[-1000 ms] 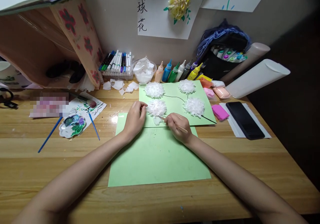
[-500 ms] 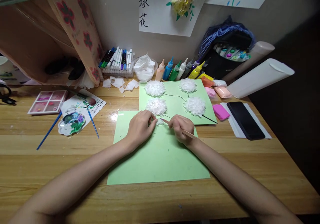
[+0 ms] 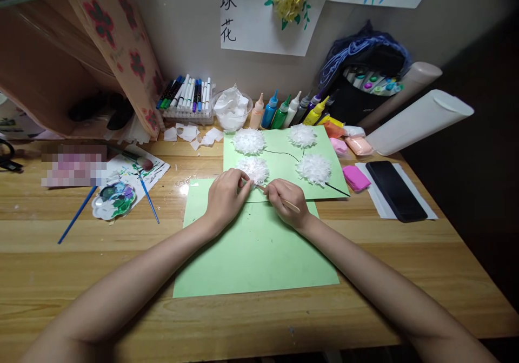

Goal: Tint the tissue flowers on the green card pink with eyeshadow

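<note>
"What are the fingers doing?"
"The right hand (image 3: 287, 202) squeezes a wooden stick (image 3: 291, 206) in its fingers. The left hand (image 3: 227, 194) has bent fingers by a white flower (image 3: 254, 167). I can't tell if they pinch anything."
"Where's that flower?"
"Near left on the far green paper (image 3: 337, 183). Paint bottles (image 3: 280, 115) stand far back on the table (image 3: 259, 325). A black phone (image 3: 396, 191) lies right."

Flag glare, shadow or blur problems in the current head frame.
Head view: glare whitens the wooden desk just left of the lower green sheet; head view: shadow runs along the inner side of the left forearm, and the far right falls dark; head view: pixelation masks a patch at left; head view: wooden stick's tip too small to judge focus.
</note>
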The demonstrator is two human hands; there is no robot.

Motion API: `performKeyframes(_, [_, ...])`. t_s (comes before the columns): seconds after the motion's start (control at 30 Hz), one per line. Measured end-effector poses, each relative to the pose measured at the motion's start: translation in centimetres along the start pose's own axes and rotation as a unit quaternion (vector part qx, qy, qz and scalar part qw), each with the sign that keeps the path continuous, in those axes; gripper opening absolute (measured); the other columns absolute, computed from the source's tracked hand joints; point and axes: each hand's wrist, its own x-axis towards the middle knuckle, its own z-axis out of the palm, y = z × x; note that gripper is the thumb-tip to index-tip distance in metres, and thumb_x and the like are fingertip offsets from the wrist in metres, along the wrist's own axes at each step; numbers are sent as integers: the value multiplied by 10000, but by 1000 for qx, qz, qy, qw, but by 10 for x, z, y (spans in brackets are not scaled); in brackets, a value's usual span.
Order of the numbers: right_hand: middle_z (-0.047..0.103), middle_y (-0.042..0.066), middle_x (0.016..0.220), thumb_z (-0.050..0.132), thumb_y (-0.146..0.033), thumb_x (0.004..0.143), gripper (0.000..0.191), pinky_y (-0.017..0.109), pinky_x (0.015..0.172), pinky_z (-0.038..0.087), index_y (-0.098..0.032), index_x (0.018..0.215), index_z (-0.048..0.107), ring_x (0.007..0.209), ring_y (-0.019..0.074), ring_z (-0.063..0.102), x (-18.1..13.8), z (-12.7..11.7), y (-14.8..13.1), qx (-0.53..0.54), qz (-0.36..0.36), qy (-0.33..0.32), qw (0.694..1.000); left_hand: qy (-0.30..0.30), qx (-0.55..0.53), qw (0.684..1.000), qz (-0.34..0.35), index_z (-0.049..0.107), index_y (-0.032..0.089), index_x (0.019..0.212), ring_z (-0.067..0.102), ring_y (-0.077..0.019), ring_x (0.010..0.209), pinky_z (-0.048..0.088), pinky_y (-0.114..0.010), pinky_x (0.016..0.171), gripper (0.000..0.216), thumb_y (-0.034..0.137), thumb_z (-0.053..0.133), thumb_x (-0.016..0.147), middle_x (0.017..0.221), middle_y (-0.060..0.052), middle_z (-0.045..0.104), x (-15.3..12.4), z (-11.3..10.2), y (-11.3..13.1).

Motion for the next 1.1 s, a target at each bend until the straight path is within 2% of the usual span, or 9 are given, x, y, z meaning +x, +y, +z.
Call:
performKeyframes(0.17, [534,11,535,349,-195,948,318,261,493,373,-200,657,476,500,130,513,4,2,4,4,-10,12,1000,8,-53,996,-72,486,199,869,540,-176,783,377,-288,677,185,292,349,953,857,-36,592,3,-1,-2])
performKeyframes(0.4, [535,8,514,336,-229,956,357,254,458,354,-201,623,462,462,120,511,14,6,5,4,13,9,1000,4,-39,996,-79,469,200,881,548,-189,811,386,-302,720,184,231,303,952,866,-43,597,5,-1,-7])
performKeyframes(0.5, [531,-3,485,324,-298,964,401,249,453,359,-202,604,470,443,117,517,27,6,2,32,90,-9,995,-1,-35,996,-78,469,198,879,554,-194,828,391,-303,728,173,224,312,947,879,-51,605,5,0,-8])
performKeyframes(0.63, [499,-25,406,340,-394,957,458,250,509,401,-199,574,498,438,125,538,56,5,-2,79,231,-43,969,-6,-31,996,-80,470,197,884,559,-196,833,395,-303,725,165,220,317,943,886,-52,608,5,0,-8])
performKeyframes(0.77, [492,-21,374,395,-374,940,475,257,540,393,-189,515,497,425,129,528,80,4,-3,68,294,-104,948,-9,-24,997,-76,469,195,885,556,-200,835,395,-309,726,169,219,313,943,885,-56,605,5,-1,-7])
performKeyframes(0.9, [507,-21,387,417,-342,935,460,250,552,396,-186,512,510,440,124,533,80,-1,-2,83,268,-127,951,-10,-20,997,-72,469,195,891,553,-205,832,397,-316,725,172,222,307,943,886,-60,604,5,-1,-8])
performKeyframes(1.1, [503,-28,444,397,-375,947,422,242,493,405,-193,598,549,434,113,507,44,-9,3,179,220,-20,959,-8,-32,997,-73,466,202,883,550,-208,836,400,-322,733,180,230,299,943,877,-57,595,4,0,-8])
